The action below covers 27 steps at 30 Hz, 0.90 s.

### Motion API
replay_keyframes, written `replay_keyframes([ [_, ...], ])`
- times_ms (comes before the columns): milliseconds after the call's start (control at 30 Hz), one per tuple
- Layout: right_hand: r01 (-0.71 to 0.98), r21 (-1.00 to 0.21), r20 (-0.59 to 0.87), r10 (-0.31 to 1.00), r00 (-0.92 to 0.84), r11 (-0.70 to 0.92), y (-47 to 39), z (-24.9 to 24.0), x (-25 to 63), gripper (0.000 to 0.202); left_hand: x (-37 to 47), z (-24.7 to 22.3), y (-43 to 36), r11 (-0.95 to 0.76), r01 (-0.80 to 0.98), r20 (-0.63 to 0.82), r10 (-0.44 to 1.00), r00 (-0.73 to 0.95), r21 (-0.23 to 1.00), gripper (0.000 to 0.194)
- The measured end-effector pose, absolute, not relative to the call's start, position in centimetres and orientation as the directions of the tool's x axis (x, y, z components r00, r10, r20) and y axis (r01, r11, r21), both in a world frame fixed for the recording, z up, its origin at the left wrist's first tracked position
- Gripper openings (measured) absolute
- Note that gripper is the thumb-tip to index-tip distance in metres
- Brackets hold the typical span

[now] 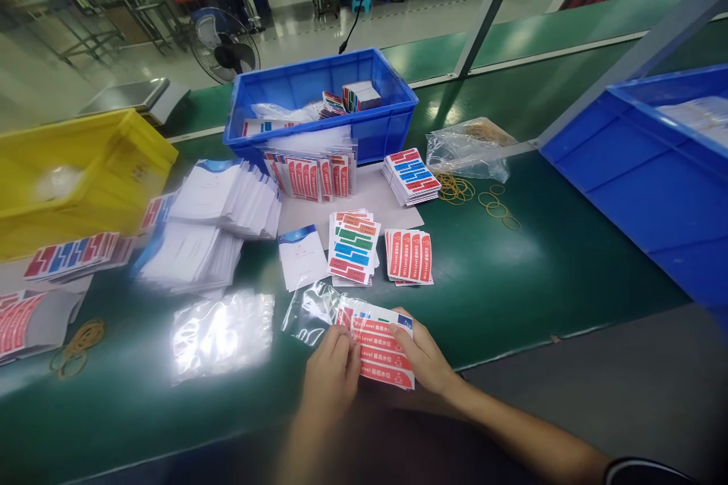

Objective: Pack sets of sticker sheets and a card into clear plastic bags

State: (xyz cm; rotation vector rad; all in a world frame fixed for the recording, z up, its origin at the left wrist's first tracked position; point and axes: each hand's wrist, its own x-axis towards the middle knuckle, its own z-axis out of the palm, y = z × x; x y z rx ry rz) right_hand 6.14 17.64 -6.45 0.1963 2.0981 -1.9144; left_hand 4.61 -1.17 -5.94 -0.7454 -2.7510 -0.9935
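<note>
My right hand (pixel 428 358) grips a small stack of label sheets (pixel 380 352), its thumb on top. The front sheet is red and white with "Level" lettering, and edges of other coloured sheets show behind it. My left hand (pixel 334 367) is closed at the left end of the stack, fingers pinched on the mouth of a clear plastic bag (pixel 312 311). The bag lies to the upper left, partly around the sheets' left end; how far in they sit is hard to make out. Just beyond are a red label pile (pixel 409 256), a multicoloured label pile (pixel 356 246) and a white booklet (pixel 303 256).
Clear bags (pixel 221 333) lie at left, below stacked booklets (pixel 213 193). Rubber bands (pixel 455 188) and a red-blue label stack (pixel 410 174) sit behind. A blue bin (pixel 318 64) stands at the back, a yellow bin (pixel 85 197) left, another blue bin (pixel 637 167) right.
</note>
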Motion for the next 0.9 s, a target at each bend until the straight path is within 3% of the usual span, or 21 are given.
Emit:
replay_keyframes([
  [100, 0.224, -0.957, -0.231, -0.015, -0.973, 0.186, 17.9, -6.8, 5.9, 0.037, 4.5, -6.5, -1.5, 0.727, 0.470, 0.270, 0.386, -0.882, 0.500, 0.004],
  [167, 0.041, -0.926, -0.043, 0.004, -0.999, 0.375, 18.1, -6.9, 5.8, 0.050, 4.4, -7.1, -1.7, 0.756, 0.458, 0.261, 0.377, -0.889, 0.468, 0.005],
  [267, -0.289, -0.692, 0.162, -0.248, -0.955, 0.662, 18.3, -7.0, 5.8, 0.079, 4.2, -7.8, -1.6, 0.767, 0.455, 0.266, 0.372, -0.890, 0.452, 0.008],
  [367, -0.463, -0.496, 0.118, -0.472, -0.874, 0.734, 18.3, -7.4, 6.0, 0.078, 4.2, -8.1, -1.4, 0.782, 0.450, 0.274, 0.362, -0.891, 0.431, 0.008],
  [467, -0.450, -0.429, 0.129, -0.440, -0.889, 0.783, 17.7, -8.1, 6.1, 0.048, 4.3, -8.1, -1.2, 0.784, 0.458, 0.292, 0.361, -0.886, 0.420, 0.008],
  [567, -0.368, -0.420, 0.171, -0.325, -0.930, 0.830, 16.7, -8.5, 5.9, 0.034, 4.5, -8.1, -1.1, 0.789, 0.453, 0.270, 0.368, -0.889, 0.416, 0.006],
  [633, -0.350, -0.421, 0.171, -0.306, -0.937, 0.837, 16.2, -8.5, 5.6, 0.037, 4.6, -8.1, -1.0, 0.795, 0.444, 0.248, 0.370, -0.895, 0.415, 0.008],
  [767, -0.423, -0.424, 0.143, -0.402, -0.905, 0.801, 16.1, -8.2, 5.3, 0.063, 4.6, -8.1, -1.1, 0.787, 0.418, 0.246, 0.340, -0.908, 0.453, 0.008],
  [900, -0.383, -0.430, 0.153, -0.352, -0.923, 0.817, 16.5, -8.2, 5.2, 0.045, 4.7, -8.2, -1.2, 0.789, 0.432, 0.276, 0.340, -0.899, 0.436, 0.007],
])
